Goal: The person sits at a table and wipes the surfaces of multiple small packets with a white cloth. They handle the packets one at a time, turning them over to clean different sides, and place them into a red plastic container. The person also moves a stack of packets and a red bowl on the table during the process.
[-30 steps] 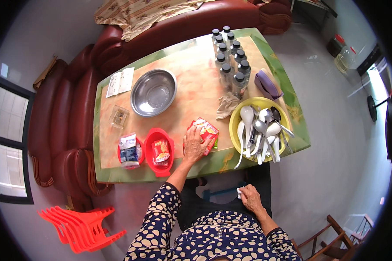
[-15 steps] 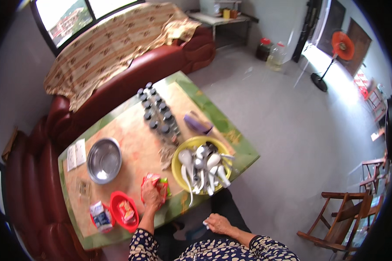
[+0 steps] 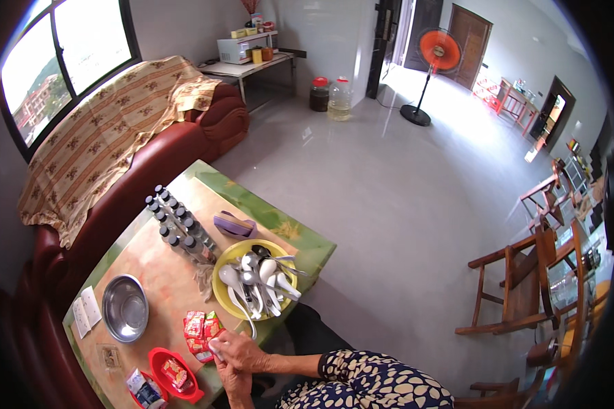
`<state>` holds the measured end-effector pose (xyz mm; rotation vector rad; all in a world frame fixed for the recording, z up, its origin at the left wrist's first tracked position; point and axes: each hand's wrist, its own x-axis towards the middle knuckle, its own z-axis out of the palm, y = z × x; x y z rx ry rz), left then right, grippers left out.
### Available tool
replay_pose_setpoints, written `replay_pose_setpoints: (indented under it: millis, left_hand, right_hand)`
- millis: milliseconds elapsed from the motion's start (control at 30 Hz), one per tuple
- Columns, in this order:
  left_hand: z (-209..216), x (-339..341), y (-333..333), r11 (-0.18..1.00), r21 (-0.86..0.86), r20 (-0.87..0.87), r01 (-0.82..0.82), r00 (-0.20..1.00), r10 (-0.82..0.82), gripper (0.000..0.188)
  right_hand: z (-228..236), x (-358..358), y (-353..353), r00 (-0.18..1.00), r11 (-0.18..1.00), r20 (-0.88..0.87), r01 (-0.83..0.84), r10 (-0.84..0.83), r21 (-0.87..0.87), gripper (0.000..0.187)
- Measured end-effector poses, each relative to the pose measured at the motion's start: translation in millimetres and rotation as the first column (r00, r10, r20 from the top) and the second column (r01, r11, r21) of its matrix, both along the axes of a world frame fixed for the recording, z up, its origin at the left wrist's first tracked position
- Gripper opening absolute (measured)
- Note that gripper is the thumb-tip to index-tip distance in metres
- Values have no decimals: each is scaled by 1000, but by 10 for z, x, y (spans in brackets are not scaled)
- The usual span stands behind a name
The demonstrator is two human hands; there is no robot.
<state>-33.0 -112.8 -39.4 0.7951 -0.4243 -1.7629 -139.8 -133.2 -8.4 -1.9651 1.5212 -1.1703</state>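
My right hand reaches in from the right, its fingers closed on a small white wad, perhaps tissue. Just below it and touching it is my left hand; its fingers are mostly hidden behind the right one. Beyond both hands, red snack packets lie in a small pile on the table, one of them with some green. To the left sits a red plastic basket with a red and white packet in it. Beside that basket is a second red container holding blue and white packets.
A yellow basin full of ladles and spoons stands near the table's right edge. A steel bowl, an open notebook, several dark-capped bottles and a purple case share the table. Wooden chair at right.
The view has swung up and to the right. My right hand has moved from my lap to the table edge and met my left hand, which has drawn back off the red packets.
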Motion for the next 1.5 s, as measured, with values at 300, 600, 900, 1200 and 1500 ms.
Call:
replay_pose_setpoints:
  millis: [300, 600, 900, 1200, 1500]
  left_hand:
    - [425, 35, 348, 989, -81, 24, 124, 992, -122, 73]
    - [490, -155, 385, 988, -137, -93, 64, 993, -77, 65]
    - [344, 87, 355, 974, -171, -107, 148, 980, -168, 45]
    - [395, 7, 371, 997, -7, -186, 79, 979, -79, 47]
    - [711, 2, 201, 999, -17, -270, 31, 962, -34, 61]
  right_hand:
    - [58, -8, 72, 983, 982, -24, 184, -185, -38, 32]
    - [-97, 123, 203, 988, 982, 116, -85, 106, -170, 35]
    - [111, -81, 453, 987, 980, -31, 150, -155, -127, 34]
    - [135, -143, 253, 983, 958, -87, 137, -163, -251, 27]
    - [431, -99, 431, 973, 934, 66, -192, 221, -302, 29]
